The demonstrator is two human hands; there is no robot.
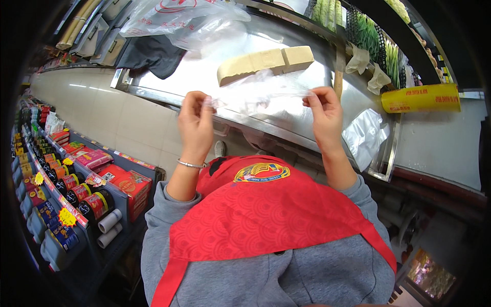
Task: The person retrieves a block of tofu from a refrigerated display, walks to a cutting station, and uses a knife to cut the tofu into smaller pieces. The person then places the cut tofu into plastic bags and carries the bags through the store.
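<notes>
A thin clear plastic bag or film is stretched between my two hands above the near edge of a metal counter. My left hand pinches its left end between thumb and fingers. Its right end is pinched in my right hand. Just beyond the plastic, pale yellow blocks lie end to end on the counter, with a gap before the rightmost block. Their material cannot be told.
Large printed plastic bags and a dark cloth lie at the back left. A yellow roll of cling wrap and a white plastic bag are at the right. Shelves of packaged goods stand at the left.
</notes>
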